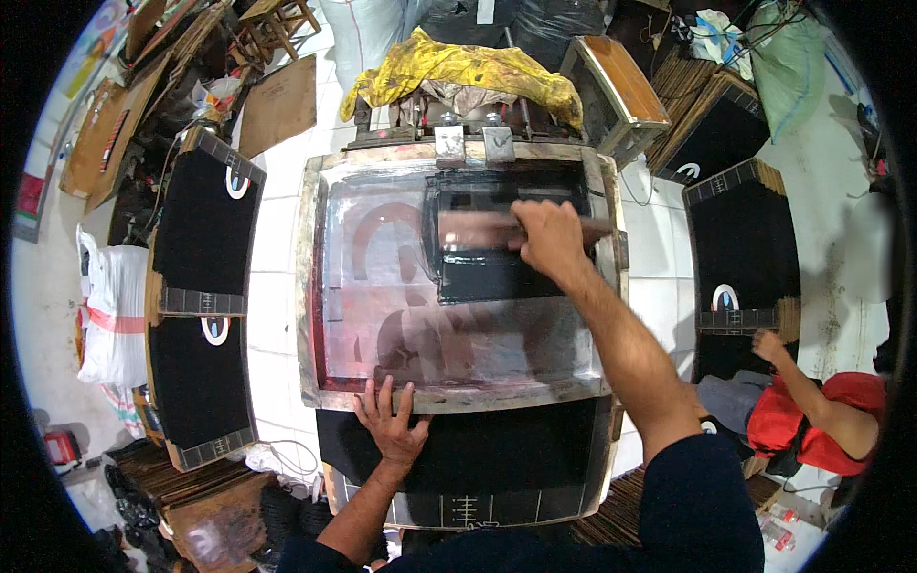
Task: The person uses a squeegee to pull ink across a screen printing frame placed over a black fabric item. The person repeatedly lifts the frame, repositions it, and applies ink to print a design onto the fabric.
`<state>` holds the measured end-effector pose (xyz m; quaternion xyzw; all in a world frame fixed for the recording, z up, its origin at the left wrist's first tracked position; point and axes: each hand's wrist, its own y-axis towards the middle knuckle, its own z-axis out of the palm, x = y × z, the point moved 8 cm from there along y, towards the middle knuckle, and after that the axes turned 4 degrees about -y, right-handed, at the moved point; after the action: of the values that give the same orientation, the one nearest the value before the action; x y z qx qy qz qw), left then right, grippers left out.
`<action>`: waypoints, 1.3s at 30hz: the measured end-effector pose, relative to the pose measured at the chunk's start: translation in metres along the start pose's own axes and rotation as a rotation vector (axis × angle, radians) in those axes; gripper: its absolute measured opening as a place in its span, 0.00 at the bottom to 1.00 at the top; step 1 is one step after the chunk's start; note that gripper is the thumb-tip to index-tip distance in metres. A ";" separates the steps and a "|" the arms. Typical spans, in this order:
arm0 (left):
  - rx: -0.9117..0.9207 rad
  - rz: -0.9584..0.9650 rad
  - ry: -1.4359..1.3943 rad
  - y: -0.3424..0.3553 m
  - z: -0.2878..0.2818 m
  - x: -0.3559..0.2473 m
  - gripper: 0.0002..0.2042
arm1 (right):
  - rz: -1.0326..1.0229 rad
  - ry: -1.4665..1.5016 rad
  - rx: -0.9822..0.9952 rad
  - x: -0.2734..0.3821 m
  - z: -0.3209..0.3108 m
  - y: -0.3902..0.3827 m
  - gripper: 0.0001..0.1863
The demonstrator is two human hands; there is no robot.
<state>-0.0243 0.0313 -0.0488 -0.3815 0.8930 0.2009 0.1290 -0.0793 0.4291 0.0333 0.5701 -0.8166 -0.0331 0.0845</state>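
1. Nearest me, a black panel [458,449] juts out past the near edge of a framed screen [535,394].
2. I have the left hand [394,430] on that near rail, fingers spread apart.
3. White tile [274,277] runs in a strip down either side, between the frame and the black boards [201,229]; on the right, a co-worker's arm [807,392] reaches toward them.
4. I see the right hand [554,239] clamped on a blurred squeegee [473,230], inside the frame's far right part, over a dark ink patch [501,284]; its right end nears the right rail.
5. Metal clamps [449,146] sit on the far rail, a yellow cloth [458,72] beyond.
6. Farther off stand a white sack [361,38] and a green sack [788,76], contents hidden from me.
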 end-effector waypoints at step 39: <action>0.088 0.240 -0.174 0.057 -0.053 -0.030 0.25 | 0.084 0.050 0.006 0.015 -0.033 -0.065 0.18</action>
<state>-0.0500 0.0620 0.0250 -0.2471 0.9255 0.2079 0.1977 -0.0182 0.3940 0.0576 0.5361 -0.8376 -0.0128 0.1045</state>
